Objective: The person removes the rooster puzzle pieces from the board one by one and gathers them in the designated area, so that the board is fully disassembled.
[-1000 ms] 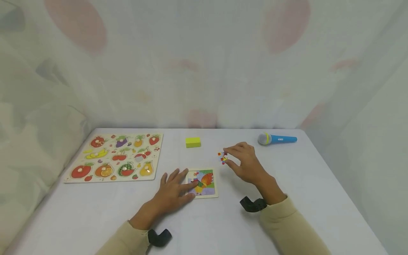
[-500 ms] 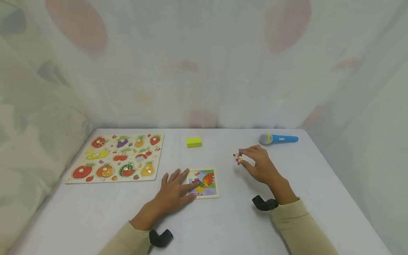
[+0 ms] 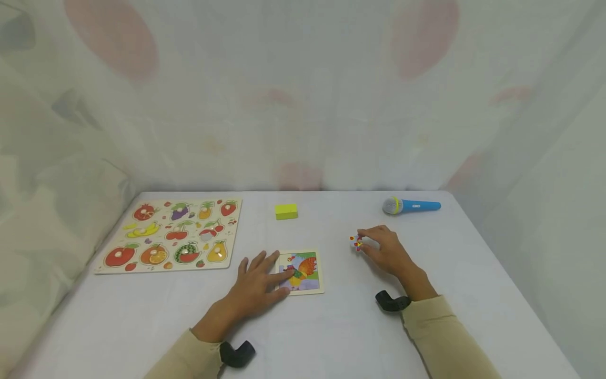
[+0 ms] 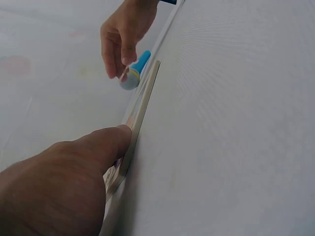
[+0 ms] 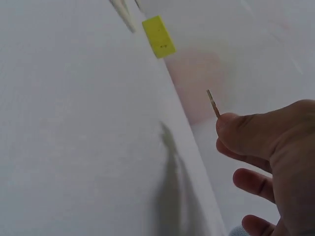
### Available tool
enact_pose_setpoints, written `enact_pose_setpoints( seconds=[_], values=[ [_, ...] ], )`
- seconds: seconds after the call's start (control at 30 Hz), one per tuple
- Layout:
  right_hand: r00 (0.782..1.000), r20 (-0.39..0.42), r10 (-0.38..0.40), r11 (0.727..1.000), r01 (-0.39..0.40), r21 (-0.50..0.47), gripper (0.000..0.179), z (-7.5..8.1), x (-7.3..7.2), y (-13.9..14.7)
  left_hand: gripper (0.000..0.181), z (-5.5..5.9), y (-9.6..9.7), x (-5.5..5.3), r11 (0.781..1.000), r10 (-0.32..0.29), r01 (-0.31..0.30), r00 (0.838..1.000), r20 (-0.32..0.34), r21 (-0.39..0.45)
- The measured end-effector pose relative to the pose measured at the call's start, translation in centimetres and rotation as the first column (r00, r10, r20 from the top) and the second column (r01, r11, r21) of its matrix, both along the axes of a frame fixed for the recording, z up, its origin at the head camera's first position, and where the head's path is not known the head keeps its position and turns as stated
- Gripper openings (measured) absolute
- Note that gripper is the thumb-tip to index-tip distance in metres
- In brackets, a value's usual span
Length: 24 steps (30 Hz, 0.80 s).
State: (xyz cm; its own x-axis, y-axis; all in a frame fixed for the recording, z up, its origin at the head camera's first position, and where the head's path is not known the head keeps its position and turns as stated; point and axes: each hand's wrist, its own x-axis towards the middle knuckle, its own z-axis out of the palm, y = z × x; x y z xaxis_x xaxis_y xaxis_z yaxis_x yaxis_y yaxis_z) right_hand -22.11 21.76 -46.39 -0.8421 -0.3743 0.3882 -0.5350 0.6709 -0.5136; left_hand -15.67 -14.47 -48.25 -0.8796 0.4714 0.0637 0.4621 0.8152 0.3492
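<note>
My left hand [image 3: 253,289] lies with spread fingers over the left side of a small square picture puzzle [image 3: 310,273], which shows a bird in a pale wooden frame. Its index finger rests on the picture and hides part of it. To the right of the puzzle, my right hand [image 3: 390,255] pinches a small colourful jigsaw piece [image 3: 356,242] between thumb and fingertips, raised over the table. The right wrist view shows that piece [image 5: 213,103] edge-on and thin, its shadow falling on the white surface. In the left wrist view the left thumb [image 4: 110,142] presses at the puzzle's edge.
On the left lies a wooden fruit peg board [image 3: 165,237] with several knobbed pieces. A yellow block [image 3: 286,212] sits behind the puzzle. Toward the back right is a blue toy microphone [image 3: 412,205]. Pale curtains [image 3: 303,105] hang behind the table.
My right hand has moved to the right, away from the puzzle, and then slightly nearer with the jigsaw piece, which has tilted. The left hand stays in place.
</note>
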Motion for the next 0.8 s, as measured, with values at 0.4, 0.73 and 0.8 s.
enact_pose_setpoints(
  seconds=[0.4,0.73,0.8],
  values=[
    [1.0,0.013,-0.007,1.0,0.007,0.017,0.031,-1.8,-0.2,0.2,0.05,-0.2,0.0,0.0,1.0,0.0,0.0,1.0,-0.007,0.01],
    [0.991,0.117,-0.069,0.997,0.064,0.043,0.035,-1.4,0.1,0.1,0.048,-0.1,0.0,0.0,1.0,0.006,-0.006,1.0,-0.014,0.01],
    [0.993,0.094,-0.076,0.997,0.074,0.019,0.035,-0.7,0.2,0.1,0.049,-0.2,0.0,0.0,1.0,0.005,-0.005,1.0,-0.01,0.017]
  ],
)
